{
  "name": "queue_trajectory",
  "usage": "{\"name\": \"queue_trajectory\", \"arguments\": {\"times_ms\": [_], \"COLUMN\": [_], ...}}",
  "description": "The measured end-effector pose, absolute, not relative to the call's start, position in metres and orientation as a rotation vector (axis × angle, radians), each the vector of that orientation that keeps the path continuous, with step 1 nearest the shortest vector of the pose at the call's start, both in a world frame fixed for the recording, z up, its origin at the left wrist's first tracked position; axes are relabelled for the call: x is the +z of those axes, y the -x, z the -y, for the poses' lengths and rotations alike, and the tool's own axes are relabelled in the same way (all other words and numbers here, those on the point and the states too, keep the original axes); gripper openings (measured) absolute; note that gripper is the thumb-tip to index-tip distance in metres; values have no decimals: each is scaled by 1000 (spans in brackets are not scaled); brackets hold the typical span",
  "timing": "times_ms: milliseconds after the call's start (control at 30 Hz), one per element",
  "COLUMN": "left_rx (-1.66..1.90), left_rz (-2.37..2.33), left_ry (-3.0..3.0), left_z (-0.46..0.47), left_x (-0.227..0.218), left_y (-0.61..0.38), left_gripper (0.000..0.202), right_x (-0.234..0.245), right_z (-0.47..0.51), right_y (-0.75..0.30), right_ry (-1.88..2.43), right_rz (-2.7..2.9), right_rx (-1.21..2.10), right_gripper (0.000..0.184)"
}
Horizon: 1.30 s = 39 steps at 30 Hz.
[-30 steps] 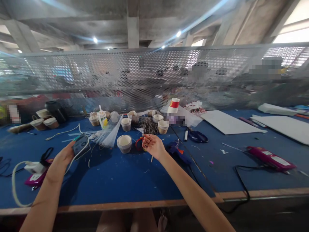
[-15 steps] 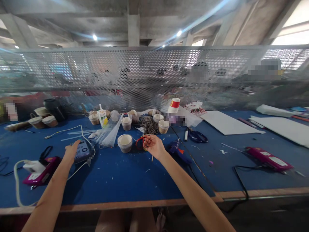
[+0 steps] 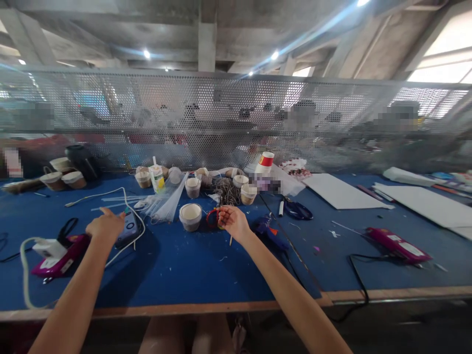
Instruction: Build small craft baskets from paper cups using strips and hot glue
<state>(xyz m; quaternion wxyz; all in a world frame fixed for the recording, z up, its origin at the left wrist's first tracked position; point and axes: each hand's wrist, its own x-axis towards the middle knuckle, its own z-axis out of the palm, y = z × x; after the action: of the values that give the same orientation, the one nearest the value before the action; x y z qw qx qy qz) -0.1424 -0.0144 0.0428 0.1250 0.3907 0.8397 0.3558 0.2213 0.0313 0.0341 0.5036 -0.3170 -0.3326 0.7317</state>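
Observation:
My left hand point(image 3: 105, 227) hovers over a small grey device with a screen point(image 3: 130, 227) that lies flat on the blue table point(image 3: 191, 268). One finger sticks out and the others are loosely bent, holding nothing. A white cable point(image 3: 121, 196) loops past the device. My right hand point(image 3: 233, 221) is closed on a red loop-shaped piece point(image 3: 211, 218), with a thin stick point(image 3: 231, 240) poking down below the palm. A white-topped cup point(image 3: 191, 216) stands just left of that hand.
Several small cups, a glue bottle point(image 3: 157, 178), clear strips and a tangle of twine point(image 3: 225, 191) crowd the back. Blue scissors point(image 3: 297, 209), a blue glue gun point(image 3: 269, 230), magenta tools point(image 3: 398, 244) point(image 3: 59, 251), white sheets point(image 3: 346, 191) and a perforated metal screen point(image 3: 236, 118) surround them.
My left hand set the grey device down on the table and let go of it, then drew back slightly left. My right hand stayed put with the red piece.

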Motion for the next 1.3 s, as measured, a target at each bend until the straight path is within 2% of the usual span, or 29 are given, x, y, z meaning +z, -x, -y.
{"name": "queue_trajectory", "arguments": {"times_ms": [67,133,167,267,333,467,567,700,867,1033,1167,1300], "left_rx": [756,711,735,730,774,969,1112,1236,1360,1438,1684,1900], "left_rz": [-2664,-2460,-2305,-1853,-1671,-1722,-1729,-1661,-1705,-1578,-1438,-1259], "left_ry": [-1289,-1726,-1891,-2092,-2090,-2037,-2064,-2139,-2229,-2315,-2354,-2414], "left_z": [18,21,20,13,5,-6,-6,-1,3,10,19,24], "left_x": [54,56,53,36,25,15,10,-2,-10,-7,-3,-1], "left_y": [113,81,66,31,17,0,-8,-14,-16,-21,-27,-25], "left_gripper": [58,63,72,108,112,96,73,64,64,75,85,74], "right_x": [30,25,22,11,5,-2,0,5,14,21,23,27], "right_z": [-31,-30,-29,-27,-25,-22,-17,-12,-14,-13,-12,-9], "right_y": [-218,-213,-211,-207,-206,-205,-199,-187,-180,-190,-200,-201], "right_ry": [772,773,770,744,716,704,686,637,640,612,632,671], "right_rz": [869,919,952,1169,1359,1644,1797,1915,1940,1973,1954,1961], "right_rx": [1713,1643,1593,1376,1295,1250,1147,978,842,745,588,472], "right_gripper": [19,10,8,25,41,69,78,88,80,73,71,69]}}
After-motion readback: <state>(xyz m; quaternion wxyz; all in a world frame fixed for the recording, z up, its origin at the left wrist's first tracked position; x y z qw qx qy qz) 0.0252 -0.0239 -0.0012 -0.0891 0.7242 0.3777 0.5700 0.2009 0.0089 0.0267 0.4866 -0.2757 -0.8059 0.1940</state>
